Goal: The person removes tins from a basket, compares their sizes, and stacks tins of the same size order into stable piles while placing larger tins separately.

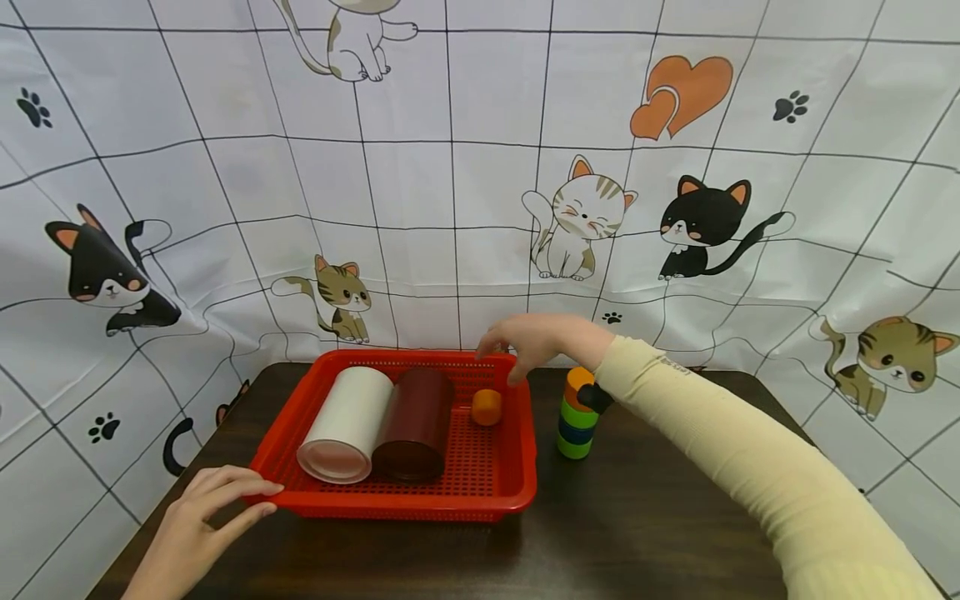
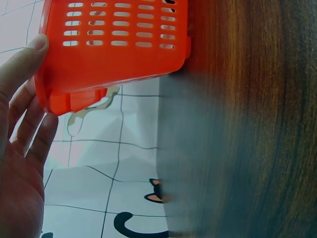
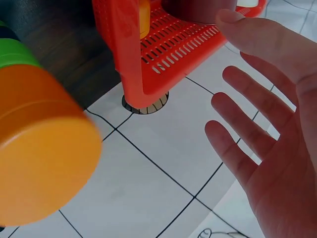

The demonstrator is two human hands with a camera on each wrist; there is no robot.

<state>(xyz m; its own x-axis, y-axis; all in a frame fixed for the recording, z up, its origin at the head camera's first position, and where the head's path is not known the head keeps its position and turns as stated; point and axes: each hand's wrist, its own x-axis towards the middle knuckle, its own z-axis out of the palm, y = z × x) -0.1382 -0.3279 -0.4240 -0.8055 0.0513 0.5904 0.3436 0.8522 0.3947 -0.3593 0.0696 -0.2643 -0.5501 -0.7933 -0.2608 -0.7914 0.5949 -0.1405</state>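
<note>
A red plastic basket (image 1: 405,505) with slotted walls stands on the dark wooden table. Inside lie a white cylinder (image 1: 347,425), a dark brown cylinder (image 1: 415,425) beside it, and a small orange round piece (image 1: 487,407) to their right. At the near left corner my left hand (image 1: 197,517) pinches the basket's rim, thumb on one side and fingers on the other, as the left wrist view shows. Over the back right corner hovers my right hand (image 1: 536,337), its fingers spread and slightly bent, holding nothing (image 3: 277,129).
Right of the basket stands an upright column (image 1: 576,414) of orange, green and dark blue round sections, partly hidden by a black item at my right wrist. A white sheet (image 1: 480,183) with cat drawings and grid lines hangs behind the table (image 1: 645,517).
</note>
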